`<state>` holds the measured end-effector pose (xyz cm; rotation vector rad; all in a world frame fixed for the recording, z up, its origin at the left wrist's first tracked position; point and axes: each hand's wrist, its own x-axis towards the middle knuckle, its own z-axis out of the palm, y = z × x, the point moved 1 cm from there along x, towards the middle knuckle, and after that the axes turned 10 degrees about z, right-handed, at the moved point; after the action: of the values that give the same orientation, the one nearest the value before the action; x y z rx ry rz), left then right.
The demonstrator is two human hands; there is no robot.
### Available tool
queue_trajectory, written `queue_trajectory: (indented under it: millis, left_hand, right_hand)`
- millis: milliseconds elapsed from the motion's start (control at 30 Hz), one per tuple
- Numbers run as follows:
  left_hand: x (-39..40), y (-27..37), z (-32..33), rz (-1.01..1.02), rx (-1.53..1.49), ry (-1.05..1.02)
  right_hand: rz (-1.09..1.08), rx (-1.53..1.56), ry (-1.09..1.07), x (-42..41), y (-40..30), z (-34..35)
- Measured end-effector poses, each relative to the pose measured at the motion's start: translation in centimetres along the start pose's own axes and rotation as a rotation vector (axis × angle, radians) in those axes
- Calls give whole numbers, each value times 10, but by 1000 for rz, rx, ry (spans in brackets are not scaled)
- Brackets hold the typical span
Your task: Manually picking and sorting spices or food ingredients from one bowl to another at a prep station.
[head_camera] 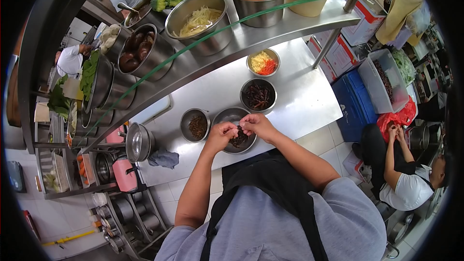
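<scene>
My left hand (pixel 222 136) and my right hand (pixel 258 127) are close together over a steel bowl (pixel 226 116) near the table's front edge. The fingertips of both are pinched on something small and dark, perhaps a piece of dried chili; it is mostly hidden by the fingers. Dark dried pieces (pixel 237 141) lie in that bowl. Just left of it stands a smaller steel bowl (pixel 183 125) with brownish dried bits (pixel 197 127). Behind, a steel bowl (pixel 242 96) holds dark red dried chilies (pixel 258 96). Farther back, another bowl (pixel 250 69) holds yellow and red shredded food (pixel 264 63).
A steel shelf (pixel 250 40) with pots of vegetables crosses above the steel table (pixel 301 90). Stacked steel bowls (pixel 139 143) and a grey cloth (pixel 164 158) are at left. At right, a seated person (pixel 409 185) works beside a blue cooler (pixel 353 105) and a plastic tub (pixel 373 79).
</scene>
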<state>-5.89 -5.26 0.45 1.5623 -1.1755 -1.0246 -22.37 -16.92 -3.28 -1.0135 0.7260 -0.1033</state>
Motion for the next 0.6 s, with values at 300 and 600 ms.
queue_trajectory:
  millis: [300,600]
  left_hand:
    - [-12,1,-6,-66,-717,-138]
    - [-10,-42,-98,-59,108,351]
  right_hand:
    - [170,512,-364,0,0,-2]
    - [43,743,92,-3,-33,-37]
